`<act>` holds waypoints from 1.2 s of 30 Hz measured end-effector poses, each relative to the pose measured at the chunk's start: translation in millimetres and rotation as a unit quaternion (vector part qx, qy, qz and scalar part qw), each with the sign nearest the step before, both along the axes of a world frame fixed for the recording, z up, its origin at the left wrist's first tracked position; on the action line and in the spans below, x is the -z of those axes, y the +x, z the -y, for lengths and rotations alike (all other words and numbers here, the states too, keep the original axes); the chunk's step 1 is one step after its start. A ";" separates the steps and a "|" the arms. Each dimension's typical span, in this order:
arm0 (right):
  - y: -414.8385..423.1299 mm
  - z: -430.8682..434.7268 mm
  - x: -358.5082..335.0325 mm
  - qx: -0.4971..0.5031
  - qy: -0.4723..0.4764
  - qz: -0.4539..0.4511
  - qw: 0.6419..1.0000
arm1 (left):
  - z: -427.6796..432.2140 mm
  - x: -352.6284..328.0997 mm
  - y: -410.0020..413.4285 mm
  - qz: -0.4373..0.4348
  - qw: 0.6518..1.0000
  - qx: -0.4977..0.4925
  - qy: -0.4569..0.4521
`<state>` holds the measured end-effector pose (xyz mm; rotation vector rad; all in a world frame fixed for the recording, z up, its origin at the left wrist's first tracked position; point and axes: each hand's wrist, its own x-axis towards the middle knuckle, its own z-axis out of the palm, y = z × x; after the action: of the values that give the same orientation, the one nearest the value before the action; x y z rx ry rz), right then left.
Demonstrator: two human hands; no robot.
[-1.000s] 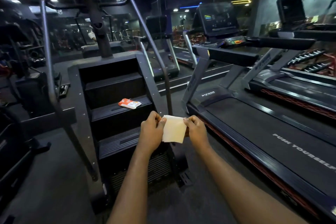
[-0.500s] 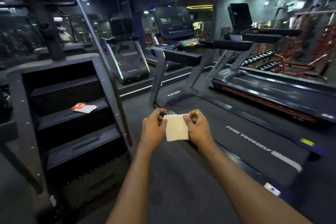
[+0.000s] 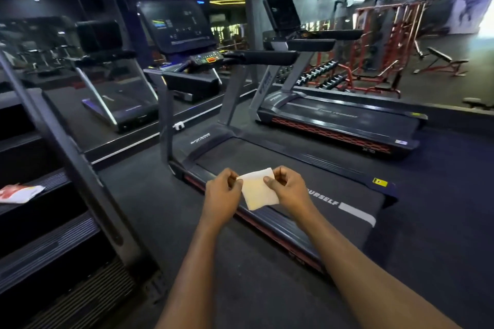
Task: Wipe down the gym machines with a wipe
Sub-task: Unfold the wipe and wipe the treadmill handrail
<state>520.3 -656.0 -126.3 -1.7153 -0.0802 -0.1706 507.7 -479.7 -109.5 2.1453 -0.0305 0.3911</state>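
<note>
A white folded wipe [image 3: 258, 191] is held up in front of me over the near treadmill's belt. My left hand [image 3: 222, 192] pinches its left edge and my right hand [image 3: 288, 187] pinches its upper right corner. The near treadmill [image 3: 344, 195] runs from its lit console [image 3: 176, 25] and padded handrails [image 3: 267, 57] down to the belt under my hands. A second treadmill [image 3: 344, 121] stands behind it to the right. The stair climber [image 3: 53, 227] fills the left edge.
An orange and white wipe packet [image 3: 18, 192] lies on a stair climber step at the far left. A mirror wall [image 3: 112, 80] lies behind the machines. Red weight racks and a dumbbell rack [image 3: 320, 75] stand at the back right. Dark floor [image 3: 441, 208] surrounds the treadmills.
My view has swung right, from the stair climber to the near treadmill. Both hands still hold the wipe, now over the treadmill belt. The packet has slid to the left edge.
</note>
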 end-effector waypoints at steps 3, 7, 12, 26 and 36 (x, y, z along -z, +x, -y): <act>41.8 25.0 3.2 0.022 -0.019 -0.011 1.000 | 23.9 7.3 42.5 -0.007 1.000 0.022 -0.013; 136.8 63.6 4.2 0.041 -0.043 -0.009 0.998 | 61.1 12.4 139.3 -0.017 0.999 0.041 -0.029; 255.2 97.4 -18.1 0.059 -0.075 0.010 0.995 | 91.4 -6.0 258.8 -0.001 0.999 0.046 -0.011; 533.0 171.3 -36.4 0.050 -0.069 0.056 0.995 | 154.7 -26.4 516.3 0.011 1.000 -0.022 -0.012; 727.2 164.5 -138.0 -0.123 -0.063 0.021 0.990 | 148.7 -128.7 662.7 -0.035 0.966 -0.258 -0.007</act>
<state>1247.5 -820.5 11.7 -1.8110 -0.3382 -0.0189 1170.4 -628.4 19.3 2.1335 0.5784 0.6096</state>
